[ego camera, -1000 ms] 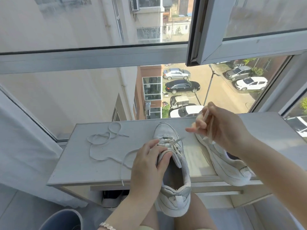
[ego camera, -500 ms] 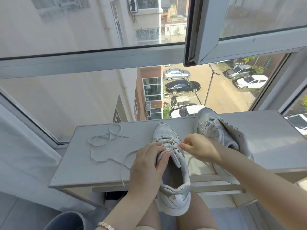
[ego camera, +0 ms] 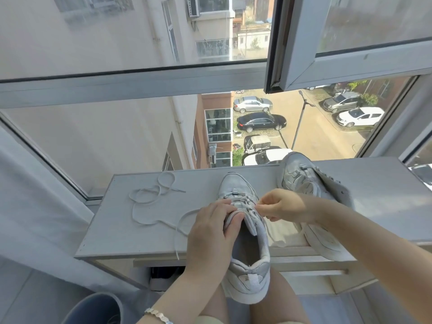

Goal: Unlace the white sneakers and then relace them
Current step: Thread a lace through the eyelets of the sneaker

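Resting on pale desk (ego camera: pixel 140 232) beneath open window (ego camera: pixel 301 45), white sneaker (ego camera: pixel 262 232), trailing lace (ego camera: pixel 145 198)

An upper-floor room of a home is indicated: a pale desk (ego camera: pixel 140 230) is set against a wide window (ego camera: pixel 117 85) with one sash (ego camera: pixel 304 66) swung open, neighbouring apartment blocks (ego camera: pixel 93 31) and parked cars (ego camera: pixel 260 121) are seen below through the glass, and a white curtain (ego camera: pixel 35 206) is hung at the left

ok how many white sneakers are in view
2. The near sneaker sits on the table, heel over its edge, left hand gripping it, right hand pinching its lace. The second sneaker lies on its side further right, behind the right forearm.
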The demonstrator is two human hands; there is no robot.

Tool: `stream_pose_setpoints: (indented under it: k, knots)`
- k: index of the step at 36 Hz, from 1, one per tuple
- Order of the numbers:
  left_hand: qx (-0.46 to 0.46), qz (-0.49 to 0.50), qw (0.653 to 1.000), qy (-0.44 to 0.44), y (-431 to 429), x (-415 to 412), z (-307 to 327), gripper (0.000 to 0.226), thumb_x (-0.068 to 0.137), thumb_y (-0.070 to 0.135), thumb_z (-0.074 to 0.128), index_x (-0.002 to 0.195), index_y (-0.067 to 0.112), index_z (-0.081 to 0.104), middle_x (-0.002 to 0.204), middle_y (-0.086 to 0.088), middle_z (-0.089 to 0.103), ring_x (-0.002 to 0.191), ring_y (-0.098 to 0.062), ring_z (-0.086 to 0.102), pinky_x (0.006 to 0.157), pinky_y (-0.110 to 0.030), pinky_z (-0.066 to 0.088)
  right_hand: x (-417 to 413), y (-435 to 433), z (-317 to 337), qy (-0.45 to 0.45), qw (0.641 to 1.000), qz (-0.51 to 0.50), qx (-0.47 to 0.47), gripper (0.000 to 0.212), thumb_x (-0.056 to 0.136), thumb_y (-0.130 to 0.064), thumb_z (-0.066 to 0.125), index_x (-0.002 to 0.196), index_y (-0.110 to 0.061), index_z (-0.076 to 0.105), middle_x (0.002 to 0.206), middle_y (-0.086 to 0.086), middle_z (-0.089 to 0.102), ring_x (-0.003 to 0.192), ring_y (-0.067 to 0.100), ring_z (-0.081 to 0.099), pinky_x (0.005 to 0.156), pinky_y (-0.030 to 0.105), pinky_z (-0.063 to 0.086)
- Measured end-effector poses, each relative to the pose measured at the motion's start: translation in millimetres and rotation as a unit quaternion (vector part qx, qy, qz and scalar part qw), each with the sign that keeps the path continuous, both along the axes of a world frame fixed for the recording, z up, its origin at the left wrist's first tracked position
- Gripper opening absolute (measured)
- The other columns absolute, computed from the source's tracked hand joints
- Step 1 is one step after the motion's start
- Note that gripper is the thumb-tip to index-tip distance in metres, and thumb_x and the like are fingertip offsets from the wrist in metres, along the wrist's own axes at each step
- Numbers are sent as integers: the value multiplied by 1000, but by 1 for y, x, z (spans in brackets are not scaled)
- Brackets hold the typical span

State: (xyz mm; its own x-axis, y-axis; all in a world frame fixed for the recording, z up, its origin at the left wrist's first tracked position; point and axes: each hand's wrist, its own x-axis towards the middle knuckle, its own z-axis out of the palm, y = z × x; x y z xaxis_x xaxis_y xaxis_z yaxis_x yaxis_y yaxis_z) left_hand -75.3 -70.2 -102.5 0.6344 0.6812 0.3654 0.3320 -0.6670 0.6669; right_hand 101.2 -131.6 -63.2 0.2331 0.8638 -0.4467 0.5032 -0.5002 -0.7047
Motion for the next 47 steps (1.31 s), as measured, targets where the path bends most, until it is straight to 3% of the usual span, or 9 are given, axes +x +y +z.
stream_pose_setpoints:
  k: [4, 14, 22, 26, 30, 33, 37, 41, 47]
  knots:
    - [14, 7, 1000, 5, 0, 1, 1, 54, 88, 61, 33, 94, 21, 68, 107, 10, 65, 101, -9, 56, 83, -12, 35, 1, 7, -5, -11, 993, -87, 85, 29, 93, -17, 49, 65, -14, 57, 61, -6, 61, 67, 16, 55, 74, 33, 48]
    - [20, 15, 999, 26, 7, 12, 14, 43, 88, 46, 38, 96, 17, 69, 109, 7, 65, 103, -12, 57, 86, -20, 38, 0, -3, 56, 322, 896, -127, 277, 19, 79, -17, 56, 97, -10, 55, 52, -1, 57, 43, 8, 53, 64, 28, 58]
    - [-269, -160, 949, -24, -9, 30, 63, 23, 86, 28, 54, 108, 37, 59, 110, 18, 59, 107, 5, 50, 85, -9, 37, -20, -6, 72, 418, 832, -116, 346, 25, 81, -4, 48, 101, -3, 61, 88, 7, 73, 78, 16, 71, 69, 24, 58]
    - [-334, -225, 915, -38, -9, 33, 77, 23, 93, 22, 51, 115, 21, 57, 68, 7, 65, 70, -26, 60, 73, -28, 44, -20, 2, 66, 357, 837, -174, 377, 29, 93, 10, 37, 100, -6, 61, 87, 2, 72, 73, 12, 70, 58, 19, 56]
    - [-312, -143, 938, -48, 10, 25, 82, 26, 98, 16, 45, 83, 15, 66, 50, 9, 47, 53, -3, 49, 63, -15, 42, -5, 6, 56, 230, 838, -282, 406, 27, 95, 9, 37, 89, -8, 57, 90, 11, 67, 68, 12, 68, 57, 17, 54]
    - [-426, -78, 888, -153, 26, 23, 85, 30, 98, 16, 43, 73, 11, 59, 44, 8, 41, 49, -8, 45, 61, -20, 41, -1, 7, 44, 177, 865, -339, 323, 8, 96, -3, 45, 91, -8, 48, 101, 27, 63, 79, 23, 65, 68, 23, 57]
    - [-536, -75, 799, -263, 34, 28, 90, 28, 99, 14, 40, 81, 6, 59, 57, -1, 60, 58, -13, 61, 65, -25, 54, -24, 1, 40, 54, 939, -217, 263, 8, 93, -19, 54, 94, -12, 58, 91, 8, 71, 68, 9, 61, 57, 14, 49]
    - [-537, -86, 796, -266, 29, 35, 90, 24, 100, 14, 39, 89, 7, 59, 79, -7, 72, 81, -17, 71, 76, -26, 57, -43, -3, 41, -15, 969, -63, 237, 17, 86, -33, 62, 96, -21, 68, 82, -12, 69, 65, -3, 56, 68, 15, 46]
    - [-520, -82, 804, -275, 32, 47, 83, 21, 100, 13, 40, 92, 9, 59, 88, -6, 74, 90, -16, 70, 80, -23, 56, -43, -7, 43, -67, 975, -64, 202, 21, 87, -31, 64, 68, -24, 66, 37, -17, 44, 38, 4, 40, 43, 11, 29]
